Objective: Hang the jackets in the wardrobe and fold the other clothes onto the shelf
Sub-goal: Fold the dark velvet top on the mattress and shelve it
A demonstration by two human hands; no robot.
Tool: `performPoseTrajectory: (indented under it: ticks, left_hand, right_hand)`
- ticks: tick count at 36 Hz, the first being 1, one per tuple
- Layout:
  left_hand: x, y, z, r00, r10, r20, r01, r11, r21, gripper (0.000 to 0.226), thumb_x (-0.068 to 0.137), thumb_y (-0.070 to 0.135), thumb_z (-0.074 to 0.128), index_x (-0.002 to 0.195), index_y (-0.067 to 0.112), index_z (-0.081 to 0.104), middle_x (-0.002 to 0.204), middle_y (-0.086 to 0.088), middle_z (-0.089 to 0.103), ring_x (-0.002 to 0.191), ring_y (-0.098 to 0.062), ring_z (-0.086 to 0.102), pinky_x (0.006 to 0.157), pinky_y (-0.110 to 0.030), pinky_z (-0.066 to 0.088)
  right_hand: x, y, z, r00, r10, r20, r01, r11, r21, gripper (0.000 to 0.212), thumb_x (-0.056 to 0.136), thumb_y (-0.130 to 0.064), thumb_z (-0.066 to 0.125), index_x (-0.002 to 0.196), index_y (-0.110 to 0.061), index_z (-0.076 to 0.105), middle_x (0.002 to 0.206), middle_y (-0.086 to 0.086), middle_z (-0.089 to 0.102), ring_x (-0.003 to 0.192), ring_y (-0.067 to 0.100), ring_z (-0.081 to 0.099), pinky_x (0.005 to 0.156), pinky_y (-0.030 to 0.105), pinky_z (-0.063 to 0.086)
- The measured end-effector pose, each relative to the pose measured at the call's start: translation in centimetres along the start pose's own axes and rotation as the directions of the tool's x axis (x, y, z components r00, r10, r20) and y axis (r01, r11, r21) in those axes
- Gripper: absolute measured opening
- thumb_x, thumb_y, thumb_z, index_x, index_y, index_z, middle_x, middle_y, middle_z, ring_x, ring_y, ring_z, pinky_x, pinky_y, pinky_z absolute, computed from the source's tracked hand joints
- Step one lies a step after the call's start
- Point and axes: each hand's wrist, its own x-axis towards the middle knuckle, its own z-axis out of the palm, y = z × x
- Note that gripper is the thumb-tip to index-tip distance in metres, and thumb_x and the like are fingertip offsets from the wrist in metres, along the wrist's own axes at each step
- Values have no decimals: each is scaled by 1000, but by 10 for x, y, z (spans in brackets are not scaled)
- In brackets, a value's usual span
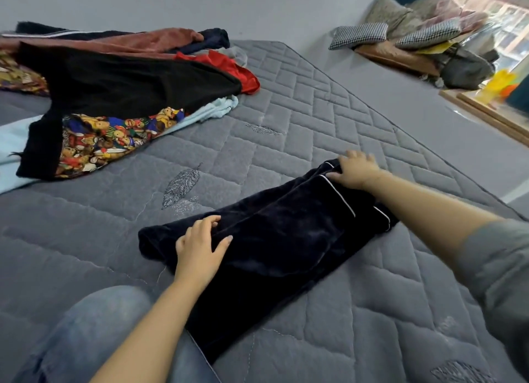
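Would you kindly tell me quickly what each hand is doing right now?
Left hand: open, fingers flat on the navy garment.
Right hand: grips the garment's far end, thumb pinching the fabric.

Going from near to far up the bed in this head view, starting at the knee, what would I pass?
Jeans-clad knee → left hand pressing flat on the dark velvet garment → right hand holding its far end → pile of clothes → cushions by the window.
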Motion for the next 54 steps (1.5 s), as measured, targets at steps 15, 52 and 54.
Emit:
performPoseTrajectory:
  ticks: [15,52,54]
  left_hand:
    - [18,-28,6,903,-65,426,-74,951,302,52,100,55,31,150,43,24,162,13,10,149,-9,4,117,-43,-10]
    - [9,14,-147,885,-9,465,337,702,-627,37,86,-2,43,75,11,77,107,-2,74,95,-15,68,68,-24,51]
    - [0,15,-156,865,-26,501,358,732,-579,35,87,-1,46,75,11,77,98,-7,75,80,-16,65,54,-19,47]
  right_hand:
    - [-65,-65,130,992,-111,65,64,863,501,65,102,-51,28,155,-27,1,163,-5,-6,149,21,-13,117,51,-9]
    - [-262,-120,60,982,176,76,20,-487,873,35,71,-46,71,104,-34,74,110,-1,73,103,14,69,78,22,55]
    - [-274,-112,55,980,131,147,-50,-557,829,38,66,-44,73,101,-30,76,109,2,74,100,16,70,69,21,56]
